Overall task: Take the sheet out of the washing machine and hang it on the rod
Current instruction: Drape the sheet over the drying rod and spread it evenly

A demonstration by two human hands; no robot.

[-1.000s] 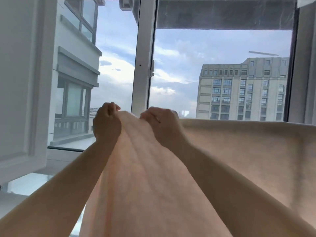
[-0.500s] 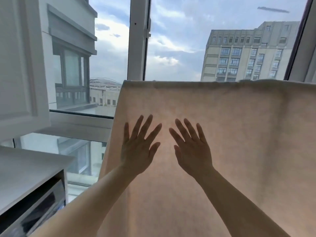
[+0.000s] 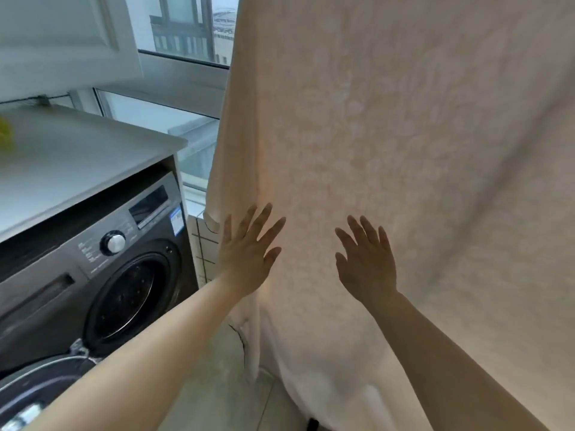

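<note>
A pale peach sheet (image 3: pixel 404 135) hangs down in front of me and fills the right side of the view; its top and the rod are out of frame. My left hand (image 3: pixel 249 253) lies flat with fingers spread against the sheet near its left edge. A little to the right, my right hand (image 3: pixel 367 262) is spread flat on the sheet too. Neither hand holds anything. The dark grey washing machine (image 3: pixel 93 259) stands at the left with its round door (image 3: pixel 28 390) swung open and down.
A white countertop (image 3: pixel 77 157) covers the washing machine, with a blurred yellow-green thing (image 3: pixel 4 135) at its left edge. A white cabinet door (image 3: pixel 62 35) hangs above. The window (image 3: pixel 183 32) lies behind the sheet. Pale floor tiles (image 3: pixel 217 384) show below.
A second ago both hands gripped the sheet's top at the rod. They let go, opened flat and slid down the hanging sheet, and my view tilted down to the washing machine.
</note>
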